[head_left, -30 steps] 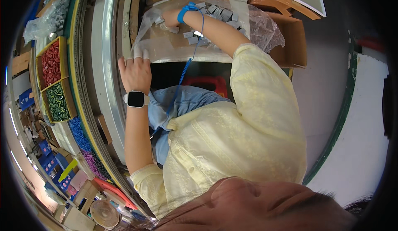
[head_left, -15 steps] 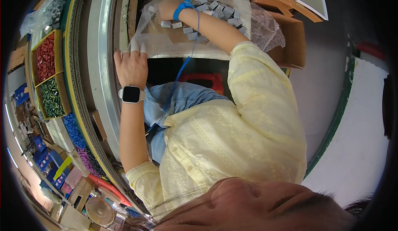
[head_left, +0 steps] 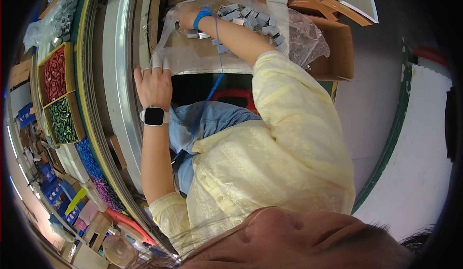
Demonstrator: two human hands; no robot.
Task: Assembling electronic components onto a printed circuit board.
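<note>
Two trays (head_left: 71, 68) of red pieces (head_left: 54, 76) and green pieces (head_left: 63, 120) sat around nine o'clock. At ten, the left hand (head_left: 155, 86) lay with fingers extended, covered tips at the eight-o'clock corner of the clear plastic (head_left: 181, 58); whether they pinched it could not be told. At eleven, the right hand (head_left: 185, 17) reached to the plastic's far side, blurred, its grip hidden too. Just past twelve lay the grey blocks (head_left: 251, 17), heaped, with a few apart near the right wrist; at two, a brown carton (head_left: 340, 59).

The plastic seemed light, limp and slippery, best taken by a gathered edge; the blocks looked stiff and fairly light, best pinched across opposite sides. Against half a second earlier, the right hand had shifted toward nine o'clock, while the left had kept to its corner.
</note>
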